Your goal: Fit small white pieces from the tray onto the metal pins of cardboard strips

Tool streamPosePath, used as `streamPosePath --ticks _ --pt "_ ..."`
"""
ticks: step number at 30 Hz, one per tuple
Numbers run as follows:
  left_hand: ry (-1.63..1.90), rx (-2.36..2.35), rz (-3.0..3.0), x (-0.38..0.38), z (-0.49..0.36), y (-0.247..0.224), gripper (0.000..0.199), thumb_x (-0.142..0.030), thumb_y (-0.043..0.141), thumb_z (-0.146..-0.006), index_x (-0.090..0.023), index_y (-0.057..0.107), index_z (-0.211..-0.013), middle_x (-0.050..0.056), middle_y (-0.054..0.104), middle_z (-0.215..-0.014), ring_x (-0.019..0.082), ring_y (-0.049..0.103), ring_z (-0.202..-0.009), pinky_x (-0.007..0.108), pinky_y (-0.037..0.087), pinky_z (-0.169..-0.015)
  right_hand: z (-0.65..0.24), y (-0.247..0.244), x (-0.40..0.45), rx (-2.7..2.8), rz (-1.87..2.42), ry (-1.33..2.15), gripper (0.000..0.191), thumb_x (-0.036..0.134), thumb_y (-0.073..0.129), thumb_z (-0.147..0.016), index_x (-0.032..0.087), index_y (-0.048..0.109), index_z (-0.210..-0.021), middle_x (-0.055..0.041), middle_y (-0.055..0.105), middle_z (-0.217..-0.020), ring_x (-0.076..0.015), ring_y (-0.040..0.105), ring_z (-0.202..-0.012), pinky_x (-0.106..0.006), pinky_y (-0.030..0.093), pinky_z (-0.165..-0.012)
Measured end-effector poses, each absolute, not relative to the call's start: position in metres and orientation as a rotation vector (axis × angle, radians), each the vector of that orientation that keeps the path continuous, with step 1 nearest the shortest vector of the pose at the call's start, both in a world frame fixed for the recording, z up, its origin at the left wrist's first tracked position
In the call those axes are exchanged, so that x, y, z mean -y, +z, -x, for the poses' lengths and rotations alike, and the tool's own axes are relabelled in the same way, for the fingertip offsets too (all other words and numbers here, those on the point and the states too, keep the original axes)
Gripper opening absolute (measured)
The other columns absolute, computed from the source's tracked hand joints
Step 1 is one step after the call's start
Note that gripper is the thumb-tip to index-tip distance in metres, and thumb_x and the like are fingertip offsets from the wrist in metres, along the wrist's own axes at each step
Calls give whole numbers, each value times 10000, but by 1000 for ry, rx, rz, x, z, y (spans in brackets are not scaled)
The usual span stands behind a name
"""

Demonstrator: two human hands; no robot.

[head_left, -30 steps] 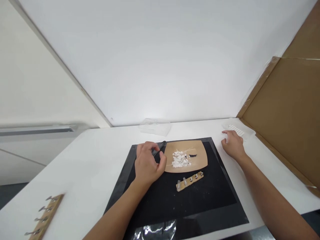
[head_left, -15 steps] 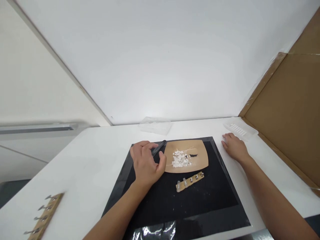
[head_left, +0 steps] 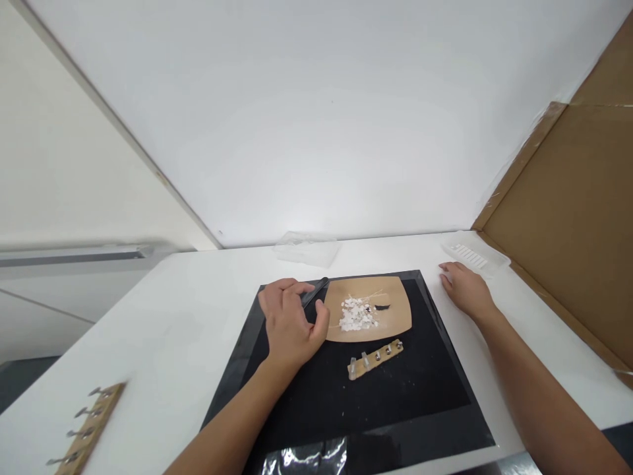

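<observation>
My left hand (head_left: 290,321) rests at the left edge of a tan tray (head_left: 395,328), thumb and index finger apart with nothing between them. A slim black tool (head_left: 315,291) lies beside the tray, partly hidden by the fingers. On the tray are a heap of small white pieces (head_left: 357,315) and a dark sliver (head_left: 382,307). Below it sits a wooden strip (head_left: 372,362) bearing clear pieces and metal fittings. My right hand (head_left: 463,287) lies on the white table next to a translucent tray (head_left: 489,258), thumb apart from its loosely bent fingers, holding nothing visible.
A black mat (head_left: 366,412) lies under the tan tray. Another wooden strip with metal pins (head_left: 89,432) is at the lower left. Clear plastic (head_left: 307,249) lies by the white back wall (head_left: 336,145). A cardboard panel (head_left: 573,224) stands along the right.
The right hand's fingers have shifted very slightly. Otherwise the left hand, the tan tray and the wooden strips stay where they were.
</observation>
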State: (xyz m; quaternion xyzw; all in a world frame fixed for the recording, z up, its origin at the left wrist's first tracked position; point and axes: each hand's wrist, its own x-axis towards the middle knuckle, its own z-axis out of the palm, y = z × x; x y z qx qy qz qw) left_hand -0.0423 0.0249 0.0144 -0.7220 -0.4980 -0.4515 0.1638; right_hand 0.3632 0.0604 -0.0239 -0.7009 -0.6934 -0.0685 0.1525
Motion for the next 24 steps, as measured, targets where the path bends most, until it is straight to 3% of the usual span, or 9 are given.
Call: streamPosePath --ticks 12,19,24 --pt "-1281 1451 2073 -24 42 14 273 -244 626 -870 -214 507 -1114 85 499 -981 346 554 -1061 540 475 -926 -368 -9 -60 1750 2093 -255 316 308 452 -1037 230 692 -1227 -107 779 -1081 -281 710 -911 -352 448 -699" --pt "-1282 1417 2100 -24 42 14 269 -234 621 -881 -206 511 -1125 87 503 -973 351 557 -1051 539 472 -921 -376 2 -59 1623 2007 -277 331 271 421 -1020 196 651 -1246 -121 767 -1020 -293 696 -901 -371 465 -757" --pt "-1295 1377 2102 -25 41 12 250 -220 615 -882 -188 524 -1113 94 514 -961 364 556 -1046 543 466 -912 -373 2 -60 1549 1930 -251 299 275 375 -1056 189 599 -1235 -94 761 -1008 -233 709 -860 -332 504 -797"
